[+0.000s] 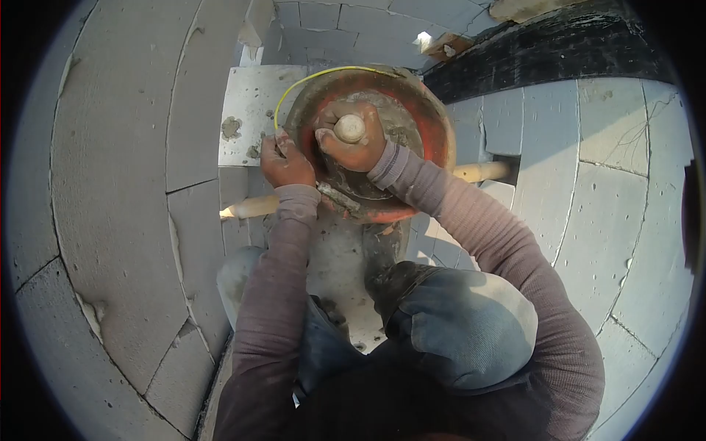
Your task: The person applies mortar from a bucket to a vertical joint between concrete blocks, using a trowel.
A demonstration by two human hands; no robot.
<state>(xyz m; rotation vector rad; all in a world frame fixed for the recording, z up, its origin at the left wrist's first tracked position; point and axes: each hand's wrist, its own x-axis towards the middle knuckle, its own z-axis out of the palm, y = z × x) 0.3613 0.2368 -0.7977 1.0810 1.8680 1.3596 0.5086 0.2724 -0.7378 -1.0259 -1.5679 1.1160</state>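
Note:
A round reddish basin [445,140] with grey wet mortar [401,121] inside stands in front of me. Over it, my right hand [353,143] is wrapped round an upright handle with a pale round end [349,128]; whatever is below the handle is hidden by the hand. At the basin's left edge, my left hand [288,163] is closed, pinching the end of a thin yellow strip [301,79]. The strip curves up and along the basin's far rim.
Block walls rise at the left [118,147] and right [596,220]. A wooden pole shows left [254,207] and right [478,173] of the basin. Behind the basin's left side lies a pale spattered board [246,95]. A black surface [559,55] runs across the upper right. My bent knees are below.

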